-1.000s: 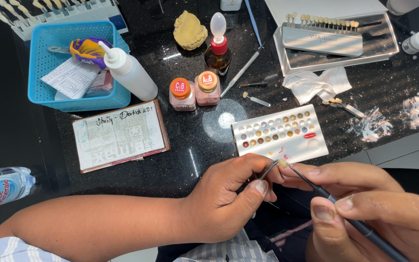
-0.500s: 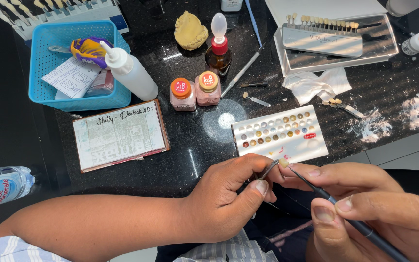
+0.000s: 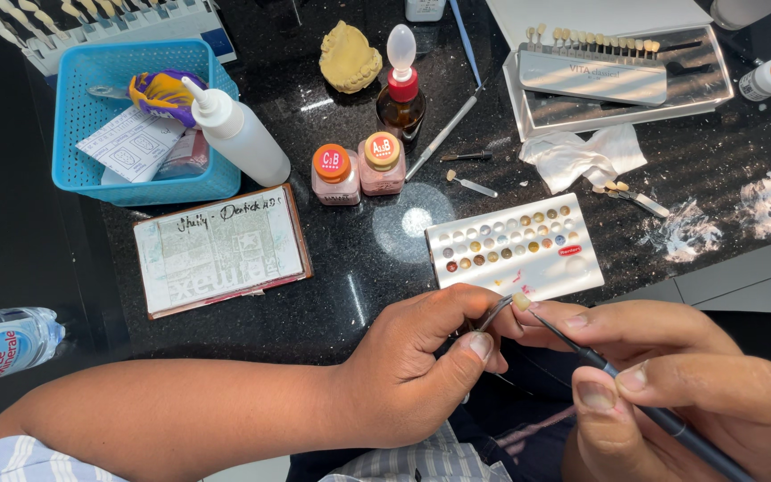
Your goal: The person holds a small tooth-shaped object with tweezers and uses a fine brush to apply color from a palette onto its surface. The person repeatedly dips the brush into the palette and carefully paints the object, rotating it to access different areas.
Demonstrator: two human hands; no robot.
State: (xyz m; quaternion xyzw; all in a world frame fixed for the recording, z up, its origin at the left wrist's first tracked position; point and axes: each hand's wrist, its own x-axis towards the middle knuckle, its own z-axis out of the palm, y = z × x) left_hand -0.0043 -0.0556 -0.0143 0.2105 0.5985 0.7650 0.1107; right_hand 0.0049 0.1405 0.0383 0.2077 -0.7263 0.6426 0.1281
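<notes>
My left hand [image 3: 421, 366] grips metal tweezers [image 3: 493, 314] whose tips pinch a small tooth-coloured crown [image 3: 521, 302]. My right hand [image 3: 671, 379] holds a thin dark brush [image 3: 635, 402] like a pen, its tip touching the crown. Both hands hover at the near edge of the black counter [image 3: 359, 259]. Just beyond them lies a white palette [image 3: 515, 245] with rows of small coloured wells.
Two small pink jars [image 3: 357, 168] with orange lids stand mid-counter, behind them a brown dropper bottle [image 3: 401, 94] and a yellow dental cast [image 3: 348, 59]. A blue basket [image 3: 136, 125] with a white squeeze bottle [image 3: 238, 134] sits left, a mixing slab [image 3: 220, 250] before it. A shade-guide tray [image 3: 613, 76] is at right.
</notes>
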